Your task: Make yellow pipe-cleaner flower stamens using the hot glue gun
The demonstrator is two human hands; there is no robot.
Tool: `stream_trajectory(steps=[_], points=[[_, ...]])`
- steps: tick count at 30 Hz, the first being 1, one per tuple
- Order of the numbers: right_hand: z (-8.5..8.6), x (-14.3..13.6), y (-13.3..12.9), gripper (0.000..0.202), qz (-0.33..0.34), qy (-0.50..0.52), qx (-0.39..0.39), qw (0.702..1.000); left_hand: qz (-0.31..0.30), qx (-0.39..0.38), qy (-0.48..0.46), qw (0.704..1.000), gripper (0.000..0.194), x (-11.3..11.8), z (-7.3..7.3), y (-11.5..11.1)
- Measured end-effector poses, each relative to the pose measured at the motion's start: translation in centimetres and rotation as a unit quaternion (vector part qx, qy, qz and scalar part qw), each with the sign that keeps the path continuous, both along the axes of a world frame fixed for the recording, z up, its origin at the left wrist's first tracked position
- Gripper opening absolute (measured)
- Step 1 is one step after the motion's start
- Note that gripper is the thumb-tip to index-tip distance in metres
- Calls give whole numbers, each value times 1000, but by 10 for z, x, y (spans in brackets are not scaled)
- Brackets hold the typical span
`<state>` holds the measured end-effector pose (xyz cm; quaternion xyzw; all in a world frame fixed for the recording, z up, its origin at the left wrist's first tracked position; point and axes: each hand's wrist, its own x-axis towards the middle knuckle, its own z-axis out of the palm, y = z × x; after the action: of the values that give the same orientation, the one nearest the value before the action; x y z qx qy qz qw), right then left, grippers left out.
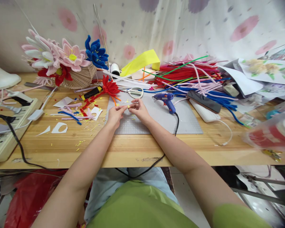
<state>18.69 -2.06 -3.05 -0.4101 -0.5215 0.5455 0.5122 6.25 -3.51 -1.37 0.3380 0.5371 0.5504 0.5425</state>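
1. Green T-shirt (137,205) and pale blue jeans (109,187) fill the space below the wooden table's (85,156) front edge.
2. Left hand (116,116): thumb and forefinger pinch a small yellow piece (128,106), held above the left part of the grey cutting mat (185,123).
3. Right hand (140,110): thumb and fingertips grip that same piece from the other side, so the two hands nearly meet.
4. Just beyond them lie scissors (136,92) and a red pipe-cleaner flower (109,85) with orange stems.
5. Right of the hands, a blue hot-glue gun (165,99) rests on the mat, its black cord running off the table's front edge.
6. Left of the hands are yellow snippets (80,142), pipe-cleaner offcuts (70,117) and cut white paper (60,127).
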Motion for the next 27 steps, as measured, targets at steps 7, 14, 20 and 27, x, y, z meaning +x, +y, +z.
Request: stream_trajectory(steps=[7, 14, 20, 27], points=[[-2, -3, 0, 45, 20, -9, 16, 1000, 8, 3, -32, 999, 26, 1, 0, 1], [-6, -5, 2, 45, 23, -10, 18, 1000, 11, -6, -55, 998, 29, 1, 0, 1], [-8, -4, 3, 45, 27, -12, 16, 999, 4, 6, -50, 999, 29, 0, 0, 0], [-7, -6, 1, 44, 33, -10, 21, 999, -9, 12, -65, 998, 34, 0, 5, -2]])
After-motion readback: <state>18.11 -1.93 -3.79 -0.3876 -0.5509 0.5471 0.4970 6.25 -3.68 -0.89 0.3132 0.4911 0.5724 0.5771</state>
